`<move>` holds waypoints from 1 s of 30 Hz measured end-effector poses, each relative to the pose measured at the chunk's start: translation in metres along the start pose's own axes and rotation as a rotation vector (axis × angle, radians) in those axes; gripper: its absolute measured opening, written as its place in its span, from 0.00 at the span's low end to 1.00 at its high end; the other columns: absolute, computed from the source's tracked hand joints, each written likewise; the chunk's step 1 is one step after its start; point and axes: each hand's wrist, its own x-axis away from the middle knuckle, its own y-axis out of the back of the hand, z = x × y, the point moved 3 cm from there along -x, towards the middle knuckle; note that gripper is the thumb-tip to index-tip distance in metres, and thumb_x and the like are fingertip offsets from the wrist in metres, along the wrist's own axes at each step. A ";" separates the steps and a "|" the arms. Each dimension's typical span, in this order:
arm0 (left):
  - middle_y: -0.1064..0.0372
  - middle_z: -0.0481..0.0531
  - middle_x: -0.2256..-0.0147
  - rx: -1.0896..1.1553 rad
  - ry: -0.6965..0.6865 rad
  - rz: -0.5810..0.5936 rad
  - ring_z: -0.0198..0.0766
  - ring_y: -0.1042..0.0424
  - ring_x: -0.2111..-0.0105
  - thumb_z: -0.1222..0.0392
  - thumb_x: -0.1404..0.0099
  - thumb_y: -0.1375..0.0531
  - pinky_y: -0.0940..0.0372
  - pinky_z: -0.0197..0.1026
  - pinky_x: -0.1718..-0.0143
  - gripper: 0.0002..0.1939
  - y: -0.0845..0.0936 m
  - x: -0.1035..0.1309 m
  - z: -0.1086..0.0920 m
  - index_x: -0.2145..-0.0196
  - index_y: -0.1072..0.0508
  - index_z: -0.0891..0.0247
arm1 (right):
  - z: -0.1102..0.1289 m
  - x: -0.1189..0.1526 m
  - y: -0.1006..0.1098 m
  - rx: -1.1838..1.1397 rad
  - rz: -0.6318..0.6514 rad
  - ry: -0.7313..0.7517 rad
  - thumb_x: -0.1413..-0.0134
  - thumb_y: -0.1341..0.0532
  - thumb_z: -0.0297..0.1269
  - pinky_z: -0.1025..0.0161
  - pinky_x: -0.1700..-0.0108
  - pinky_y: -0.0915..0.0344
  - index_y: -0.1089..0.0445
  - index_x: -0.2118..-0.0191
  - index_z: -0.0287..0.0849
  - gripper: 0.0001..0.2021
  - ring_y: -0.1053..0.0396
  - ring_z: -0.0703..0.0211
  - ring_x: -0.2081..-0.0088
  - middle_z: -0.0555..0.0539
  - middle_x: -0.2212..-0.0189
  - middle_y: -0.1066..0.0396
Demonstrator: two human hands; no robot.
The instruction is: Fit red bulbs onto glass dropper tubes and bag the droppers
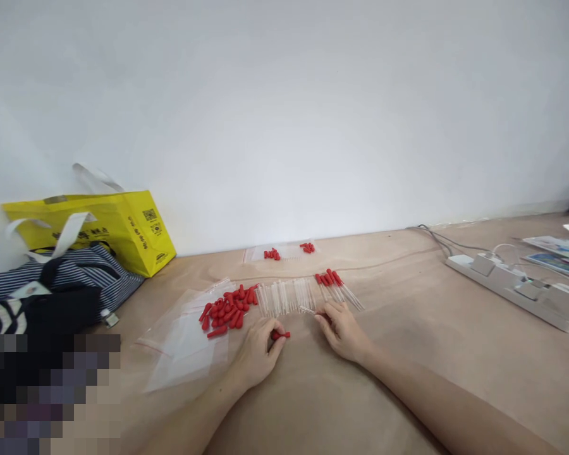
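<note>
Between the thumb and fingers of my left hand (pixel 258 354) is a red rubber dropper bulb (pixel 286 335), its narrow end pointing right. My right hand (pixel 340 328) pinches a clear glass dropper tube (pixel 307 309) that points left. The two pieces are apart. Left of my hands lies a pile of red rubber bulbs (pixel 225 309) on clear plastic bags (pixel 184 357). Just beyond my hands, a row of glass tubes (pixel 284 297) lies side by side. Several droppers with red bulbs on their tubes (pixel 332 281) lie beyond my right hand.
Near the wall, a flat plastic bag (pixel 291 253) carries small red bulbs. A yellow bag (pixel 137 234) and striped fabric (pixel 104 278) occupy the left. A white power strip (pixel 507 287) with plugged-in adapters and several printed packets (pixel 559 253) are on the right.
</note>
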 end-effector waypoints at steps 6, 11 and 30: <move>0.33 0.52 0.64 -0.178 -0.048 -0.079 0.42 0.35 0.62 0.63 0.42 0.46 0.41 0.46 0.59 0.06 0.000 -0.002 0.005 0.68 0.29 0.60 | -0.002 0.001 -0.005 -0.008 0.037 0.027 0.43 0.51 0.29 0.62 0.65 0.47 0.37 0.67 0.41 0.07 0.37 0.60 0.68 0.48 0.71 0.33; 0.30 0.49 0.67 -0.274 0.016 -0.121 0.42 0.34 0.64 0.60 0.39 0.49 0.43 0.45 0.63 0.07 0.003 0.000 0.004 0.69 0.31 0.59 | 0.005 0.002 -0.007 0.017 0.080 0.078 0.44 0.51 0.27 0.61 0.63 0.47 0.35 0.61 0.42 0.10 0.36 0.60 0.66 0.47 0.69 0.32; 0.28 0.49 0.70 -0.035 0.028 -0.155 0.40 0.31 0.68 0.58 0.39 0.50 0.39 0.46 0.62 0.10 0.001 0.001 -0.005 0.69 0.30 0.61 | 0.030 0.007 -0.009 -0.063 0.124 0.139 0.43 0.52 0.30 0.64 0.65 0.46 0.35 0.62 0.41 0.09 0.38 0.62 0.70 0.48 0.74 0.34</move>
